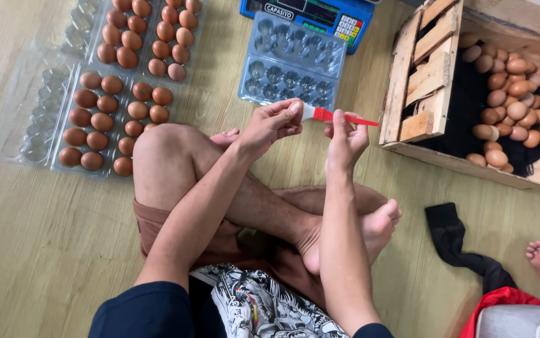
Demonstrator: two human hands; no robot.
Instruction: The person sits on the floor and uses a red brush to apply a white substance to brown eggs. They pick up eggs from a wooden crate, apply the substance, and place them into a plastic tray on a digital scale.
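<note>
Wood floor (44, 250), egg trays (104, 119) upper left, crate (426, 75) upper right. Center: both hands, left hand (270, 125) & right hand (345, 141), pinch 1 red brush (339, 117).

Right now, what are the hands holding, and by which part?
A small brush with a red handle. The left hand pinches the pale bristle end, and the right hand grips the handle near its middle; the tapered tip sticks out free.

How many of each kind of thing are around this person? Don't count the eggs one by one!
Clear egg cartons with eggs: 2
Empty clear egg carton: 1
Wooden crate of eggs: 1
Red-handled brush: 1
Blue scale: 1
Black cloth: 1
Total: 7
</note>
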